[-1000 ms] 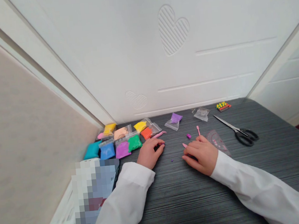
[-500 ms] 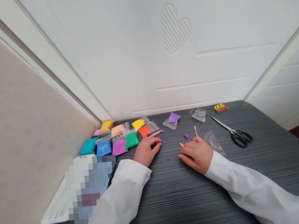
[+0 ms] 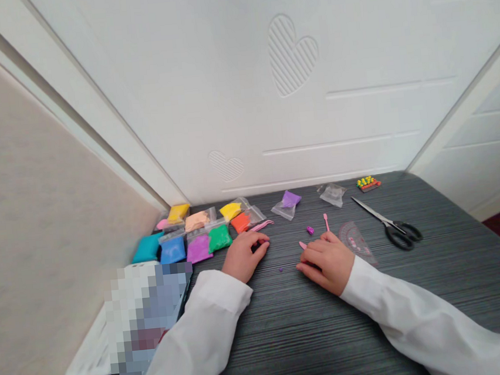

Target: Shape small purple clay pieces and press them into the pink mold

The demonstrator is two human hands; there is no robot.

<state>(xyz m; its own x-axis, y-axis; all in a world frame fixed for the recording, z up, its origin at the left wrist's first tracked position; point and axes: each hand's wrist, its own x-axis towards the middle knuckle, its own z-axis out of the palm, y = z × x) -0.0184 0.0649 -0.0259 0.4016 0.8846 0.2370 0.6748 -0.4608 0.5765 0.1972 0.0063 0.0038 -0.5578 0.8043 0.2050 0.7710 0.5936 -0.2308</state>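
My left hand (image 3: 245, 255) rests on the dark table with curved fingers, thumb and forefinger apart and nothing between them. Just beyond it lie pink tweezers (image 3: 261, 225). My right hand (image 3: 326, 261) lies palm down, its fingers loosely bent and the thumb apart. A pink tool tip (image 3: 303, 245) pokes out past those fingers; the rest of it is hidden. By the knuckles is a second pink tool (image 3: 326, 222), partly covered. A tiny purple bit of clay (image 3: 280, 269) sits between the hands, and a small magenta lump (image 3: 310, 230) lies farther back.
Bags of coloured clay, such as a green one (image 3: 220, 237) and a blue one (image 3: 172, 250), crowd the left. A purple clay bag (image 3: 291, 199) and a clear bag (image 3: 332, 195) lie behind. To the right are a clear protractor (image 3: 356, 242), black-handled scissors (image 3: 399, 234) and a yellow-red piece (image 3: 369, 183).
The view has tilted slightly, shifting everything a little lower. Both hands stay in nearly the same place beside the same things.
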